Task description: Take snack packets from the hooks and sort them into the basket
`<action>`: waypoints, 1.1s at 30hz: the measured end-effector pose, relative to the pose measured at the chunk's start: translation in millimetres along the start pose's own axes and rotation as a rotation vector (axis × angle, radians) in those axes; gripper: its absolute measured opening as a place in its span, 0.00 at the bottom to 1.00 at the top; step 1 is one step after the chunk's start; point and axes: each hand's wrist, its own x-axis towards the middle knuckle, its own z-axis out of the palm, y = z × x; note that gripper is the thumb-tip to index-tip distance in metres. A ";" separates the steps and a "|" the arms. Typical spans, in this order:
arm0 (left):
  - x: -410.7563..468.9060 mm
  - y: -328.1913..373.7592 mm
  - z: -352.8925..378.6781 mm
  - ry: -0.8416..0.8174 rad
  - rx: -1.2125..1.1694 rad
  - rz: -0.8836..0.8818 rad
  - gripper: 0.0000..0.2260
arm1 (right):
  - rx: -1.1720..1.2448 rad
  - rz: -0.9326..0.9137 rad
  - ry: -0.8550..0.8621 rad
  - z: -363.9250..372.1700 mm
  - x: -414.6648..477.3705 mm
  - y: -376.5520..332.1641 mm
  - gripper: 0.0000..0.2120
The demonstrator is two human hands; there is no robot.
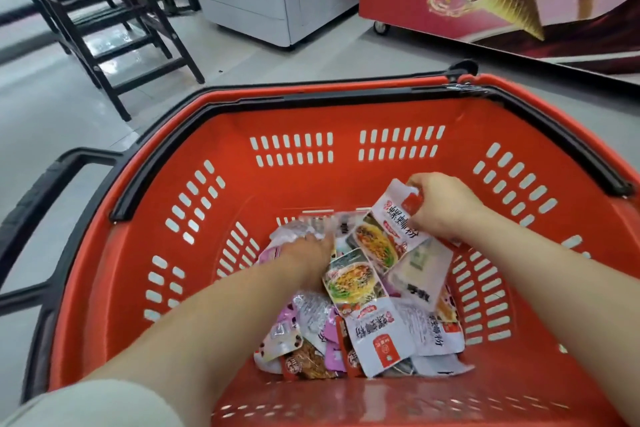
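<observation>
Packet (388, 232) in right hand (445, 206), long axis far-right to near-left.

The basket (294, 191) is smooth red plastic with a slight sheen, and its handles (311, 99) are matt black plastic. The snack packets (367, 322) are glossy, crinkled printed film, some silvery. The grey floor (52, 121) is smooth and faintly reflective. The sleeve (86, 402) is pale matt cloth.

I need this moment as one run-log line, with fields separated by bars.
step: sorting | left hand: on packet pile, grip unclear | right hand: grips white noodle packet | red basket: holds the pile
</observation>
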 end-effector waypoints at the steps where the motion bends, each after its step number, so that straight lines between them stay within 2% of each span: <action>1: 0.6 5.3 2.8 0.011 0.084 0.014 0.46 | 0.009 0.017 -0.010 -2.3 -0.4 0.1 0.17; 4: 0.0 5.3 1.6 0.097 0.150 0.074 0.26 | -0.013 0.037 -0.025 -7.0 -2.5 1.2 0.25; 11: -39.3 -27.3 -70.9 0.065 -0.136 0.045 0.06 | -0.044 0.062 0.036 -37.1 -6.2 -3.9 0.36; 12: -49.1 -33.1 -85.9 0.083 -0.178 0.031 0.05 | -0.042 0.058 0.047 -41.8 -7.2 -6.2 0.36; 15: -82.4 -43.5 -127.9 0.179 -0.331 0.003 0.12 | -0.022 0.041 0.057 -51.1 -10.9 -14.1 0.35; 17: -103.6 -47.2 -146.3 0.314 -0.450 -0.017 0.16 | 0.008 0.002 0.053 -57.1 -13.1 -20.6 0.33; 20: -123.4 -50.9 -155.0 0.479 -0.797 0.004 0.10 | 0.109 -0.090 0.098 -70.2 -16.0 -26.5 0.14; 23: -142.6 -50.2 -156.0 0.575 -1.098 0.014 0.04 | 0.287 -0.105 0.170 -89.0 -25.5 -28.8 0.11; 26: -167.4 -46.4 -167.7 0.677 -1.335 -0.022 0.04 | 0.571 -0.003 0.246 -110.8 -47.7 -37.6 0.13; 28: -191.9 -43.4 -183.8 0.716 -1.463 -0.078 0.05 | 0.684 0.041 0.284 -128.8 -67.6 -49.3 0.17; 31: -234.1 -35.2 -214.9 0.698 -1.520 -0.149 0.05 | 0.646 -0.005 0.293 -170.0 -98.8 -71.0 0.34; 33: -264.6 -29.7 -238.0 0.651 -1.544 -0.209 0.04 | 0.564 -0.044 0.283 -205.7 -120.0 -84.5 0.36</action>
